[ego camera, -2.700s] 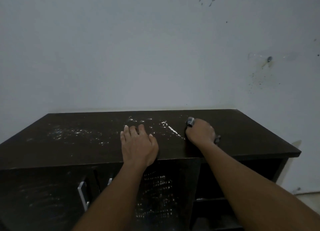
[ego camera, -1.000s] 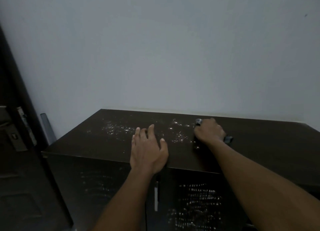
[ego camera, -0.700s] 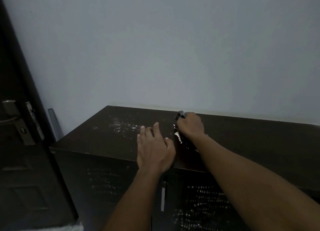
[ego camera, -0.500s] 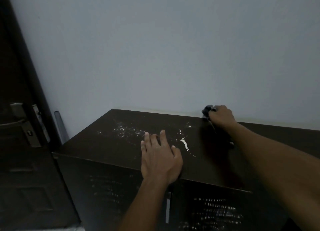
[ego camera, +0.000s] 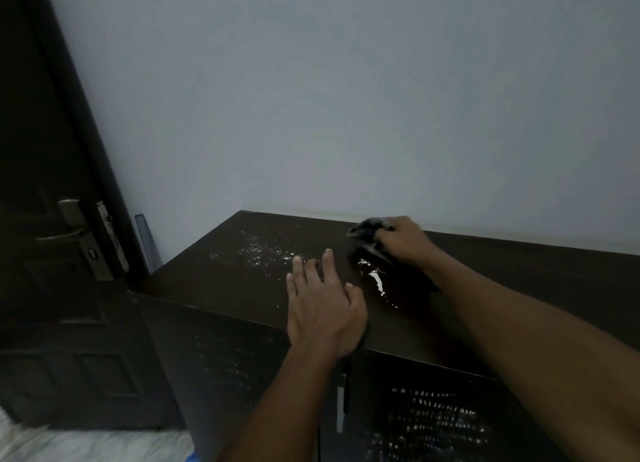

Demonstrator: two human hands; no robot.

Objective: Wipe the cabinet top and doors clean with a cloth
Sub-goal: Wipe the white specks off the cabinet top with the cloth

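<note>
**Cabinet top under wipe: cloth at rear edge, residue present**

A plain pale wall [ego camera: 346,97] fills the upper field. A dark room door [ego camera: 41,219] stands at the left, beside the cabinet's left end. The dark cabinet top [ego camera: 519,274] runs along the wall from centre to right. Below it, the cabinet doors [ego camera: 225,357] are closed and carry pale speckled marks on both fronts. A strip of light floor [ego camera: 86,444] shows at lower left.

The left hand [ego camera: 323,309] lies palm down on the top near its front edge, with its fingers straight and spread, holding nothing. The right hand [ego camera: 403,241] is at the rear of the top, close to the wall, with its fingers curled round a dark bunched cloth [ego camera: 367,229]. The cloth protrudes to the left of the knuckles and rests on the surface.

A scatter of white specks [ego camera: 263,253] lies on the top left of the left hand's fingers. A short white streak [ego camera: 375,278] lies between the two hands, just in front of the cloth. A metal lever handle [ego camera: 65,234] is fitted to the room door. A slim pull handle [ego camera: 341,406] sits upright where the cabinet doors meet.
</note>
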